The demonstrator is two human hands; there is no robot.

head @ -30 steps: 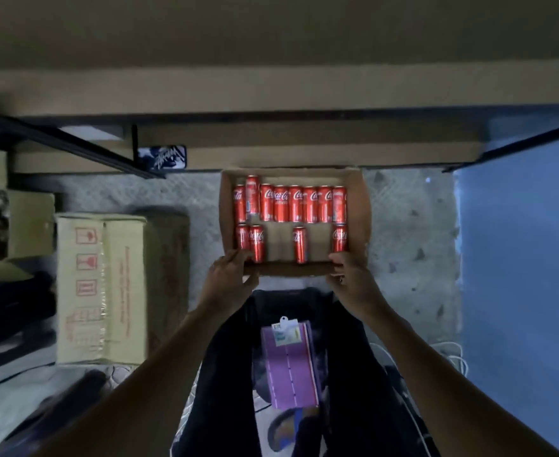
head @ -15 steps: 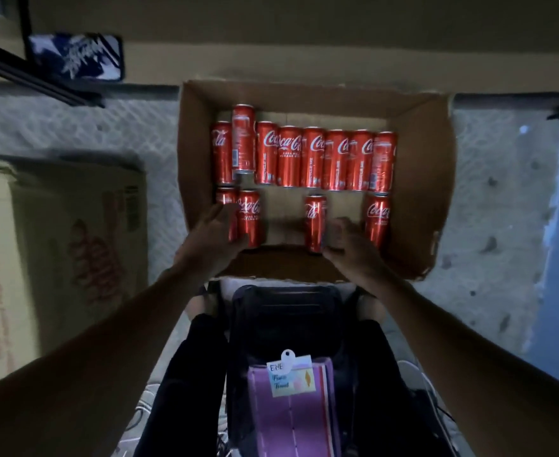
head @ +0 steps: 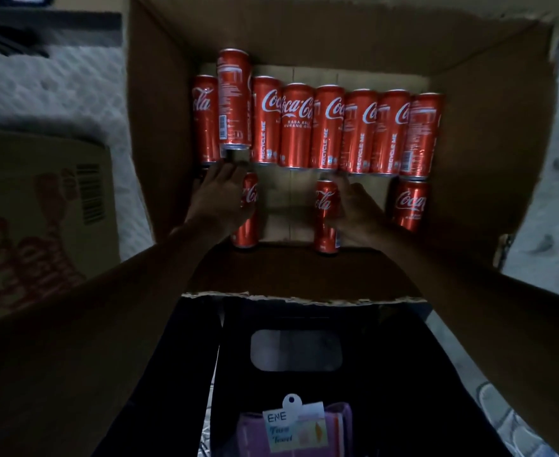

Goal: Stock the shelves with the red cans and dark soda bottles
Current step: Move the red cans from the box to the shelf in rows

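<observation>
Head view: left hand (head: pixel 220 199) and right hand (head: pixel 354 209) lie against slim red aluminium cans (head: pixel 296 127) in a brown cardboard box (head: pixel 159 127). Whether the fingers grip is unclear. The cans are probably stiff, slick and weighty, best held mid-body.

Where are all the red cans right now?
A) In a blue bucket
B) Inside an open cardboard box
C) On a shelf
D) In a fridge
B: the red Coca-Cola cans sit between the brown walls of the open cardboard box, and the left hand and right hand reach down into it among them.
</observation>
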